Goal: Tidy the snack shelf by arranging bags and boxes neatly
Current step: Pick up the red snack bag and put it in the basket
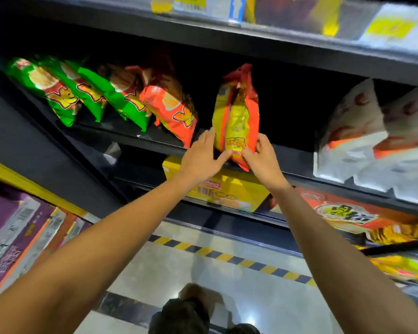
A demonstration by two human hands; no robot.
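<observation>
An orange and yellow snack bag (pixel 237 112) stands upright on the dark middle shelf (pixel 295 155), its back seam facing me. My left hand (pixel 202 156) presses its lower left side with fingers spread. My right hand (pixel 263 157) pinches the bag's bottom right corner. To the left, another orange bag (pixel 171 109) leans against three green bags (pixel 87 92). White bags with orange print (pixel 372 141) fill the shelf's right end.
A yellow box (pixel 225 191) sits on the shelf below, with an orange-red pack (pixel 348 213) to its right. Purple boxes (pixel 15 230) line a unit at the lower left. Above runs a shelf with price tags (pixel 391 27). Striped tape (pixel 229 259) marks the floor.
</observation>
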